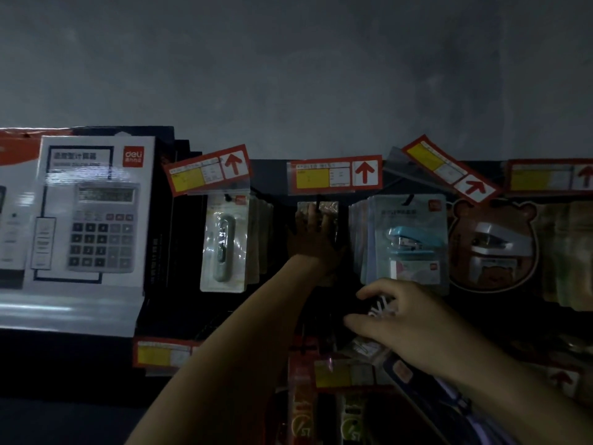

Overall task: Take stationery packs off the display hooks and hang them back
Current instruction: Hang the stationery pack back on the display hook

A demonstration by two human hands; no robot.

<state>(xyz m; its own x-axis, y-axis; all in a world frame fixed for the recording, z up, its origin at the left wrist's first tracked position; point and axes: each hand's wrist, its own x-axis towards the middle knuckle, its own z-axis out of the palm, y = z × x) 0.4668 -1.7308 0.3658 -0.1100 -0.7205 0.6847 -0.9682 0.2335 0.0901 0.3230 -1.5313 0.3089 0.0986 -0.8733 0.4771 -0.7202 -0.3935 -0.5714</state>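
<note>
Your left hand (316, 234) rests with fingers spread on the clear pack (332, 208), which hangs from the middle hook (318, 201). At its 4 o'clock, your right hand (404, 319) grips a dark pack (381, 306). This looks like rehanging: next, line its hole up with the hook.

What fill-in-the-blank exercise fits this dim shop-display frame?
1. The big box at the left pictures a ___.
2. The stapler in the pack right of the left hand is coloured ___.
3. The level price tag above the left hand carries one red ___ at its right end.
4. The dark pack with white print is held in the person's ___ hand.

Missing words: calculator; blue; arrow; right.
</note>
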